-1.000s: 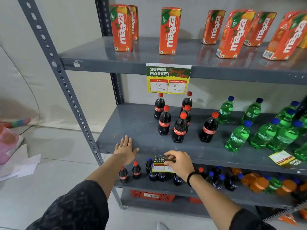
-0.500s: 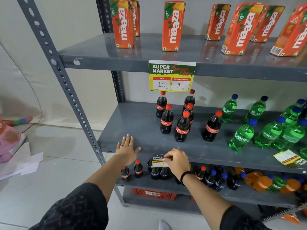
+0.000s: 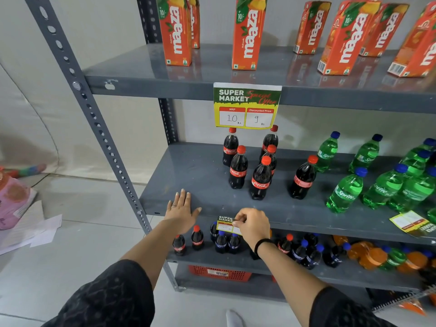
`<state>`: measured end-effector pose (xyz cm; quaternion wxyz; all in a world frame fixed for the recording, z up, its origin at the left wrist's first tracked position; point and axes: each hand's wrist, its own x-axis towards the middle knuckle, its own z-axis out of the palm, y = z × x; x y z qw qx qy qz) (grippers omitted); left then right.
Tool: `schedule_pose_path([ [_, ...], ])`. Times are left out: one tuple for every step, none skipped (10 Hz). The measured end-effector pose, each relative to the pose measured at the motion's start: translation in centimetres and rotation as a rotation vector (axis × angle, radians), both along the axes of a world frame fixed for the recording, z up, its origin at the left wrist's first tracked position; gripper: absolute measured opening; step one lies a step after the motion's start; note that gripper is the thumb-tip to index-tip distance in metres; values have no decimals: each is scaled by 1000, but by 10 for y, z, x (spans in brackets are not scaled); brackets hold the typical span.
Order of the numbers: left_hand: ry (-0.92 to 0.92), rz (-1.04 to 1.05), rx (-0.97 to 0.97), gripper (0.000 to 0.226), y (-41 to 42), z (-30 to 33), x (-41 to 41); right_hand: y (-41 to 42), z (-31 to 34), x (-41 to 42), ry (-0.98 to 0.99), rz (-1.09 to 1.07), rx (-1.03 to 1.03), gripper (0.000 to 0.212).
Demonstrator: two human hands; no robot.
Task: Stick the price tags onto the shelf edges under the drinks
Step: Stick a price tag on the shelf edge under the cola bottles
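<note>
R hand [image 3: 252,224] fingers pinched on "SUPER MARKET" price tag [image 3: 227,224] at shelf edge [image 3: 306,224] below Coca-Cola bottles [image 3: 260,179]; L hand [image 3: 181,211] flat, fingers together, thumb out.

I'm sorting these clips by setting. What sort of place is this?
Likely a small shop or a mock-up of one: a grey metal shelf rack stocked with Coca-Cola bottles and Maaza cartons, and a supermarket price tag on the shelf edge.

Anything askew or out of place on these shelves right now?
Yes. A loose price tag lies flat and crooked on the middle shelf by the Sprite bottles, overhanging the edge, not stuck on. Several Maaza cartons at upper right lean.
</note>
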<state>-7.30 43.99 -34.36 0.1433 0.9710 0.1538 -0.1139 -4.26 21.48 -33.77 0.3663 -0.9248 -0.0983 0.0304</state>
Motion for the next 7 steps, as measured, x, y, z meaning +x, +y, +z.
schedule_pose_path([
  [-8,1,-5,73,0,0,0,0,0,1,-2,4,-5,8],
  [-11,-1,-6,73,0,-1,0,1,-2,1,-10,-1,-10,8],
  [-18,-1,-6,73,1,-1,-1,3,-3,1,-22,-22,-5,9],
  [-24,-4,-8,72,2,-1,-1,5,-5,0,-24,-51,-4,8],
  [-26,-3,-5,72,1,-2,-1,6,-7,-1,-33,-83,2,9],
  [-27,-4,-2,72,2,-2,-1,4,-7,0,-40,-110,3,19],
  [-30,-5,-2,72,3,-1,-1,-2,-9,-1,-108,-82,-89,31],
])
